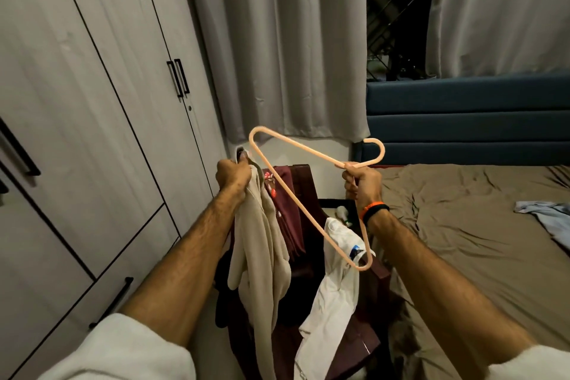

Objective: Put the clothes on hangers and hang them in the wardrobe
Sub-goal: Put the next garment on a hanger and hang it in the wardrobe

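- Right hand (362,180), at about 2 o'clock from frame centre: fingers curled tight around the neck of a peach plastic hanger (303,205), just below its hook.
- Hanger held up in the air, tilted. Hook points up and to the right, toward 1 o'clock, open end facing left.
- Hanger's long bar runs diagonally from the upper corner at 11 o'clock down to the lower corner at 5 o'clock. Its lower corner overlaps the white shirt (334,284).
- Left hand (233,174), at 10 o'clock: fist closed on the top of a beige garment (262,244), which hangs straight down, long axis vertical.
- Hanger and beige garment are just beside each other; cannot tell whether they touch.
- White shirt is draped over a dark red chair (303,182) below the hands, at 6 o'clock.
- Wardrobe (101,108) at 9 o'clock, doors shut.
- Bed (462,225) at 3 o'clock with a brown sheet; a pale blue garment (546,214) lies near its right edge.
- Orange and black wristband (374,210) on the right wrist.
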